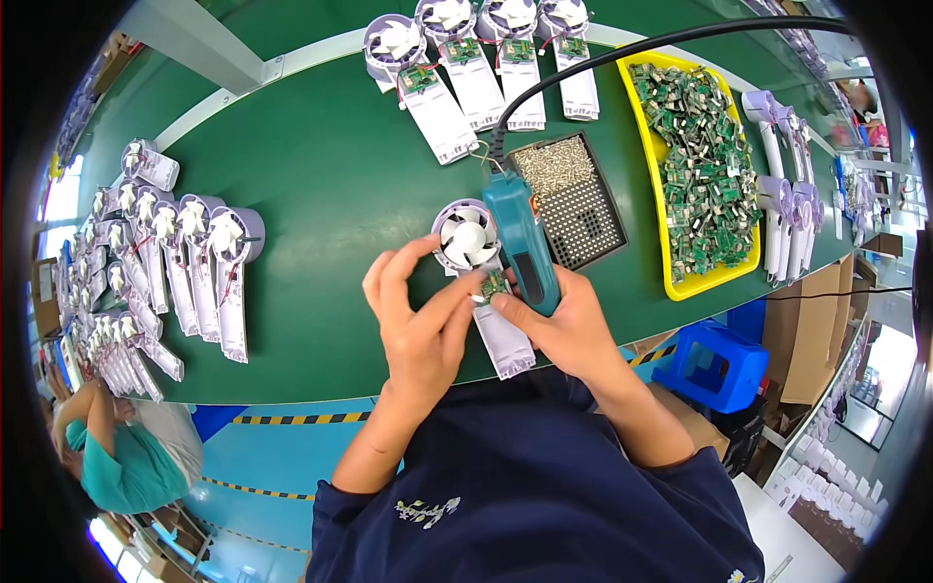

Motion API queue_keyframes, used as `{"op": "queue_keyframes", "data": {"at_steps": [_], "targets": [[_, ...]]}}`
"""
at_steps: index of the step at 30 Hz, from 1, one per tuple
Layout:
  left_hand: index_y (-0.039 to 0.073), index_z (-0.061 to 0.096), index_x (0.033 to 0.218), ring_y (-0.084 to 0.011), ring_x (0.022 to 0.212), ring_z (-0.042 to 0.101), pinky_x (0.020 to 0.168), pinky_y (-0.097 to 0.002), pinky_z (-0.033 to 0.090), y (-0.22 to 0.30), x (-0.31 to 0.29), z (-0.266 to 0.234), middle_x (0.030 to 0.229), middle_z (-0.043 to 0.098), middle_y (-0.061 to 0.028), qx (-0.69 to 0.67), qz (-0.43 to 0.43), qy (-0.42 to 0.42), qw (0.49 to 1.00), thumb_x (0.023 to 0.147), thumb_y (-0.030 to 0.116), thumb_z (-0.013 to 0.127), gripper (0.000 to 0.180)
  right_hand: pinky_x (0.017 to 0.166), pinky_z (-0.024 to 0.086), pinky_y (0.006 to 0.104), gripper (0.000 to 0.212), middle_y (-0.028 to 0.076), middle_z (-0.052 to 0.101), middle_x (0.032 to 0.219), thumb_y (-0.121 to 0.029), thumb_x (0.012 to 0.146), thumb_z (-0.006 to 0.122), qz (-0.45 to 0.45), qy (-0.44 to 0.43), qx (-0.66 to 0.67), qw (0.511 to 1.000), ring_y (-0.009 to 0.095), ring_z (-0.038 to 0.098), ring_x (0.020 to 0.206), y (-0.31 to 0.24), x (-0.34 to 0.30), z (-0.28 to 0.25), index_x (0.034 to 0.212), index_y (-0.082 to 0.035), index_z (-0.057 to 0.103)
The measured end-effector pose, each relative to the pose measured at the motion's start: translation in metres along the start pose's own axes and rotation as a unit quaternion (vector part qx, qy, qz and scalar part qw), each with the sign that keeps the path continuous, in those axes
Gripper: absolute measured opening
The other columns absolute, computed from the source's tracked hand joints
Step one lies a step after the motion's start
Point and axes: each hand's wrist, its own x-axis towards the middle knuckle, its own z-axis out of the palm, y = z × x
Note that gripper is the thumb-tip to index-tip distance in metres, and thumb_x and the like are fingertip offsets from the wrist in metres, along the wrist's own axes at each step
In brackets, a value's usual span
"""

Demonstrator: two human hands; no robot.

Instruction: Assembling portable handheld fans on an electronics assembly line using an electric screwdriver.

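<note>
A white handheld fan body with a round lilac fan head lies in front of me on the table. My right hand has its thumb and fingers closed about the edge of a small green circuit board over the fan's handle. Meeting at the board's left side, the thumb and index finger of my left hand pinch together, its other fingers raised. A small white piece shows beneath those fingertips; what they pinch is hidden. A teal electric screwdriver on a black cable crosses over my right fingers.
Beyond the screwdriver stands a black perforated tray of small screws. A yellow bin heaped with circuit boards is to the right. Several fan units line the far edge; others crowd the left. A co-worker sits at lower left.
</note>
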Motion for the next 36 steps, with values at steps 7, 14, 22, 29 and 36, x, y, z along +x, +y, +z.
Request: {"op": "queue_keyframes", "data": {"at_steps": [7,14,22,29,36], "targets": [[0.001,0.064,0.092,-0.0350,0.119,0.056,0.095,-0.0414,0.048,-0.010,0.007,0.005,0.131,0.056,-0.0181,-0.142,-0.080,0.046,0.985,0.079,-0.005,0.069,0.016,0.066,0.047,0.0254,0.020,0.000,0.065,0.078,-0.013,0.085,0.075,0.027,0.000,0.037,0.999,0.006,0.057,0.072,-0.001,0.002,0.002,0.097,0.001,0.066],[0.002,0.068,0.095,-0.0214,0.096,0.058,0.085,-0.0332,0.048,-0.012,0.010,0.001,0.119,0.054,-0.0123,-0.182,-0.103,0.005,0.978,0.079,-0.003,0.071,0.017,0.054,0.044,0.0217,0.012,-0.001,0.062,0.073,-0.010,0.089,0.071,0.085,-0.024,0.123,0.989,0.004,0.056,0.063,-0.003,0.005,-0.002,0.095,-0.002,0.065],[0.007,0.073,0.097,-0.0181,0.083,0.052,0.072,-0.0289,0.044,-0.008,0.010,0.006,0.110,0.049,-0.0096,-0.160,-0.072,-0.022,0.984,0.075,-0.001,0.075,0.024,0.046,0.039,0.0218,0.011,-0.003,0.059,0.067,-0.011,0.088,0.072,0.112,-0.022,0.133,0.985,0.004,0.052,0.053,0.000,0.007,0.000,0.092,-0.003,0.064],[0.003,0.071,0.095,-0.0188,0.082,0.055,0.072,-0.0300,0.046,-0.010,0.007,0.007,0.107,0.054,-0.0099,-0.163,-0.071,0.012,0.984,0.081,0.000,0.071,0.014,0.048,0.040,0.0220,0.013,-0.001,0.062,0.072,-0.011,0.088,0.072,0.111,-0.010,0.146,0.983,0.004,0.053,0.056,0.002,0.007,0.000,0.096,-0.002,0.066],[-0.002,0.059,0.100,-0.0060,0.080,0.055,0.071,-0.0212,0.046,-0.012,0.007,0.005,0.097,0.063,-0.0032,-0.367,-0.274,0.093,0.884,0.099,0.005,0.058,0.007,0.048,0.042,0.0221,0.029,0.003,0.067,0.084,-0.020,0.091,0.071,0.037,0.018,0.068,0.997,0.005,0.054,0.059,-0.002,0.007,0.013,0.109,0.002,0.066]]}}
